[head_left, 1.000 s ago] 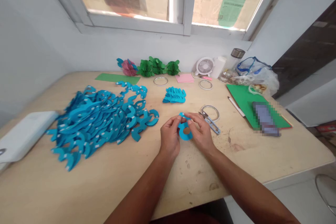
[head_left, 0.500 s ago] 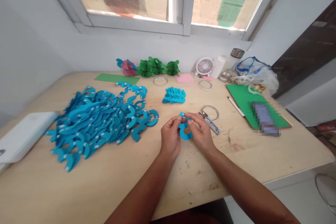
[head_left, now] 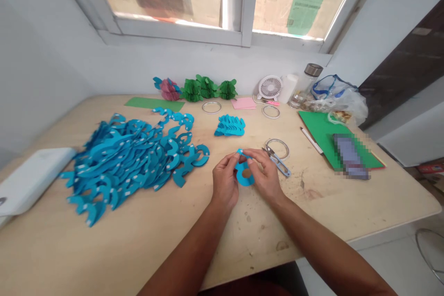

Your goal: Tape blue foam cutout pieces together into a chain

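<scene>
Both hands meet over the middle of the wooden table (head_left: 145, 245). My left hand (head_left: 225, 181) and my right hand (head_left: 265, 173) each pinch an end of one blue paper ring-shaped cutout (head_left: 243, 172), fingers closed on it, holding it just above the tabletop. A large heap of the same blue cutouts (head_left: 130, 159) lies to the left. A small neat stack of blue pieces (head_left: 230, 126) sits beyond the hands.
Small snips (head_left: 278, 160) and a tape ring (head_left: 277, 148) lie right of my right hand. Green paper sheets (head_left: 328, 136), a pen, a small fan (head_left: 271, 87), a bottle, a plastic bag and paper flowers (head_left: 208, 88) line the back. A white box (head_left: 29, 180) rests at far left.
</scene>
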Motion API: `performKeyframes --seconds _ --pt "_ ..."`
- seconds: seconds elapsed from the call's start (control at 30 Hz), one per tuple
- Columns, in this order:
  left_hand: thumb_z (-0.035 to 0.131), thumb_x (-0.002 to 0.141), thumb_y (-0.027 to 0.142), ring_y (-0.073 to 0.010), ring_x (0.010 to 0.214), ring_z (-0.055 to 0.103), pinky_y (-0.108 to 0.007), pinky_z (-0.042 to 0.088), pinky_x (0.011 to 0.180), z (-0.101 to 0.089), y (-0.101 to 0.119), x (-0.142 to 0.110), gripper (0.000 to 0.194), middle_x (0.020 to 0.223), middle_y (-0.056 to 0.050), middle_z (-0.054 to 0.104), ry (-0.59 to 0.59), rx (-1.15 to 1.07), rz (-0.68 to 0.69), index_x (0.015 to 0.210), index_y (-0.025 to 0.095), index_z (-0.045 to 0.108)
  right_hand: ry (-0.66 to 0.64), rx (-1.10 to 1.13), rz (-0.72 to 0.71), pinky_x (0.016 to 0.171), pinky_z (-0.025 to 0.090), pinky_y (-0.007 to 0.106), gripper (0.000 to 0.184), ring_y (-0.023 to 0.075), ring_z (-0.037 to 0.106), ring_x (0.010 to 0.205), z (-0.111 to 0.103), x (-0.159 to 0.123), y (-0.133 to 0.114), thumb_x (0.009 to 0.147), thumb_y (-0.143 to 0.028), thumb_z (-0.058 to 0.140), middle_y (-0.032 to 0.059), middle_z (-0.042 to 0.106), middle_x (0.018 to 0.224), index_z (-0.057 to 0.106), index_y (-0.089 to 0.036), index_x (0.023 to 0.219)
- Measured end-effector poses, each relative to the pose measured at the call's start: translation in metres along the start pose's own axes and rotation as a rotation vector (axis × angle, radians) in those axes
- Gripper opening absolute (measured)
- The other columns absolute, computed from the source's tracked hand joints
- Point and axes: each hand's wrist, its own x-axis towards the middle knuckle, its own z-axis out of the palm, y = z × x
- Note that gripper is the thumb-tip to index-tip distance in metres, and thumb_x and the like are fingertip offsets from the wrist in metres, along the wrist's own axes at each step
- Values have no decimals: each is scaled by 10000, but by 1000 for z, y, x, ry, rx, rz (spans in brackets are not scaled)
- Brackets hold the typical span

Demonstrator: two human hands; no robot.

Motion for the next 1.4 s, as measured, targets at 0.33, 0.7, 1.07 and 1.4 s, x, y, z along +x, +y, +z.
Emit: performKeyframes --seconds 0.33,0.7,1.07,1.4 --pt "746 540 217 -106 588 571 -224 442 582 -1 -2 2 180 649 -10 654 54 -6 4 678 136 664 -12 -52 -41 902 408 374 272 198 546 1011 1 -2 -2 818 -192 482 51 642 1049 644 -233 1032" --pt "727 550 235 -108 584 561 -223 441 572 -4 -5 6 150 648 -5 650 134 158 135 640 136 661 -57 -164 -64 907 395 396 301 212 522 1042 3 -5 -4 818 -180 468 46 632 1078 621 -245 1069" --pt "693 576 226 -112 575 557 -223 456 576 -6 -5 8 107 601 1 635 182 278 254 626 139 653 -86 -439 -199 880 371 419 365 240 488 1025 4 -8 -9 783 -134 476 65 609 1097 586 -209 1123" --pt "699 595 262 -105 555 545 -201 452 503 -5 -7 4 142 615 0 621 140 295 274 655 142 653 -9 -402 -170 872 360 422 292 231 523 967 1 -6 -10 813 -156 456 48 648 1021 627 -234 1037"
